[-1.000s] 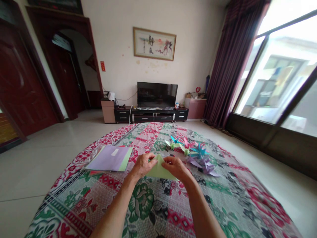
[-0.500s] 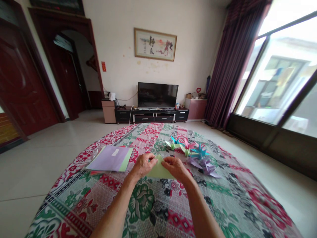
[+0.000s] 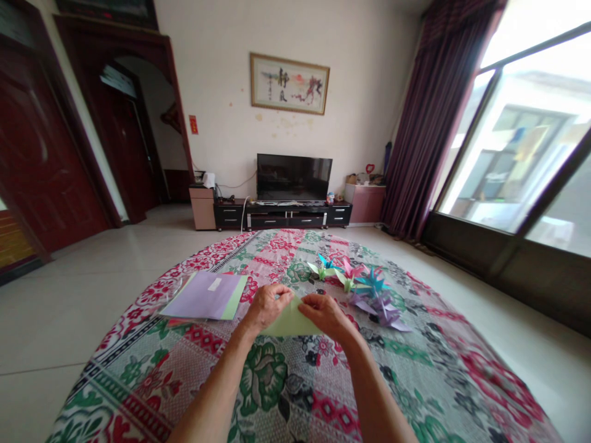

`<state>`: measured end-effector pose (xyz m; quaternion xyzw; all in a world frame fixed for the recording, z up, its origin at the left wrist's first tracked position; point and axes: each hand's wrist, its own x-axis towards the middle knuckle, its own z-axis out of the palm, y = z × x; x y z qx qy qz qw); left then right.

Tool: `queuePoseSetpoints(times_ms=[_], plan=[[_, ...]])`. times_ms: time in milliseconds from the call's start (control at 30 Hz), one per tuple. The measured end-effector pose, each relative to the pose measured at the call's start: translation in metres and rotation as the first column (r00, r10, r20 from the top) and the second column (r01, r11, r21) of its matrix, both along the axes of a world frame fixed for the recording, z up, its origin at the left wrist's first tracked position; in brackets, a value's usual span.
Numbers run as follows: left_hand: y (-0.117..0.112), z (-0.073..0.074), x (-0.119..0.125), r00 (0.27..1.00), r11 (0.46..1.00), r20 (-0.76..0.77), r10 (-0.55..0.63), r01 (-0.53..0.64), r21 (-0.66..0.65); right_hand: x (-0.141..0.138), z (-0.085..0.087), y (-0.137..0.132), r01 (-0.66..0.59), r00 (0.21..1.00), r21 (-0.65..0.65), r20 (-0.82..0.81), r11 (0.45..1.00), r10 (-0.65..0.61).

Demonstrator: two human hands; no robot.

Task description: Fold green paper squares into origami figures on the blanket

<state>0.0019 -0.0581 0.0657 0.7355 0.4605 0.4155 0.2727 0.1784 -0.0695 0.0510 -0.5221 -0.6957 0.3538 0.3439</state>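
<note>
Left hand [image 3: 268,306] and right hand [image 3: 325,314] pinch a green paper sheet [image 3: 289,324] at the middle of the counter.
I see both hands closed on the sheet's upper edge, fingertips nearly meeting, while its lower part lies flat on the floral cloth [image 3: 277,381]. A stack of purple and green sheets [image 3: 205,295] lies toward the left edge. Folded paper figures [image 3: 369,286] sit near my right hand, toward the far right edge.

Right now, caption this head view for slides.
Left hand and right hand fold green paper on floral cloth beside paper figures.
</note>
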Motion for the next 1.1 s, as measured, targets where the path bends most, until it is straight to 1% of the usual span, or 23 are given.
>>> queuePoseSetpoints(times_ms=[100, 167, 233, 300, 400, 467, 533, 600, 667, 767, 867, 1100], plan=[[0.004, -0.003, -0.005, 0.998, 0.999, 0.053, 0.046, -0.047, 0.006, 0.009, -0.005, 0.004, 0.003, 1.0, -0.002, 0.024, 1.0, -0.003], [0.008, -0.006, -0.008, 0.99, 0.994, 0.09, 0.111, -0.112, 0.009, 0.017, -0.01, 0.007, 0.019, 1.0, -0.013, -0.007, 1.0, -0.019], [0.013, -0.011, -0.011, 0.978, 0.983, 0.103, 0.179, -0.182, 0.02, 0.022, -0.015, 0.009, 0.014, 0.992, -0.053, -0.128, 0.998, -0.02], [0.017, -0.016, -0.012, 0.965, 0.968, 0.099, 0.241, -0.246, 0.044, 0.022, -0.02, 0.01, 0.012, 0.958, -0.111, -0.284, 0.994, -0.044], [0.02, -0.024, -0.01, 0.941, 0.942, 0.094, 0.324, -0.33, 0.059, 0.017, -0.027, 0.011, 0.057, 0.867, -0.176, -0.48, 0.983, -0.136], [0.02, -0.028, -0.009, 0.924, 0.926, 0.118, 0.364, -0.372, 0.056, 0.01, -0.031, 0.012, 0.11, 0.782, -0.206, -0.586, 0.972, -0.213], [0.021, -0.029, -0.009, 0.909, 0.915, 0.151, 0.388, -0.4, 0.054, 0.004, -0.033, 0.011, 0.14, 0.689, -0.221, -0.678, 0.965, -0.256], [0.021, -0.029, -0.01, 0.901, 0.909, 0.177, 0.397, -0.412, 0.058, -0.002, -0.033, 0.011, 0.136, 0.596, -0.225, -0.76, 0.965, -0.261], [0.022, -0.029, -0.011, 0.893, 0.904, 0.198, 0.403, -0.422, 0.064, -0.005, -0.033, 0.01, 0.106, 0.519, -0.222, -0.819, 0.969, -0.245], [0.023, -0.028, -0.012, 0.881, 0.896, 0.236, 0.41, -0.437, 0.076, -0.006, -0.033, 0.01, 0.057, 0.446, -0.211, -0.869, 0.976, -0.214], [0.022, -0.027, -0.012, 0.87, 0.893, 0.275, 0.41, -0.444, 0.072, -0.005, -0.035, 0.01, 0.043, 0.42, -0.205, -0.884, 0.978, -0.203], [0.022, -0.026, -0.012, 0.852, 0.895, 0.35, 0.388, -0.44, 0.079, -0.004, -0.036, 0.011, 0.047, 0.42, -0.193, -0.887, 0.98, -0.195]])
